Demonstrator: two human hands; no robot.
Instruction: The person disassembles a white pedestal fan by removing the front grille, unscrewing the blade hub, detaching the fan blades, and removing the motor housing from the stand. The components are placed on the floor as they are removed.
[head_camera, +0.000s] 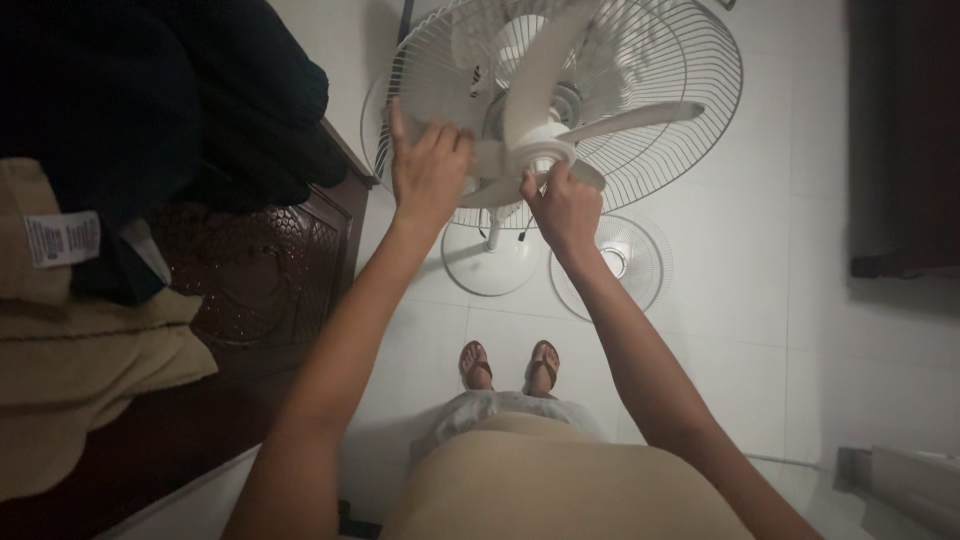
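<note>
Fan: a white pedestal fan (560, 110) stands on the pale tiled floor (760, 300) in front of the person, its front guard off and its blades bare.
Rear guard: the wire rear grille (690, 90) is on the fan, behind the blades.
Blades: the white blade assembly (560, 125) sits at the middle of the grille, with one blade pointing up and one pointing right.
Left hand: the left hand (428, 170) lies on a blade at the left of the hub, fingers (440, 140) close together and pressed flat against it.
Right hand: the right hand (565, 205) is at the hub, its fingers (535, 185) pinched shut on the small white hub cap (545, 160).
Front guard: a round wire front grille (612, 265) lies flat on the floor just beside the fan's round base (490, 265), to its right.
Feet: the person's sandalled feet (510, 365) stand near the base.
Left side: a dark carved wooden headboard (270, 280) carries dark clothing (150, 110) and a tan cloth (70, 360).
</note>
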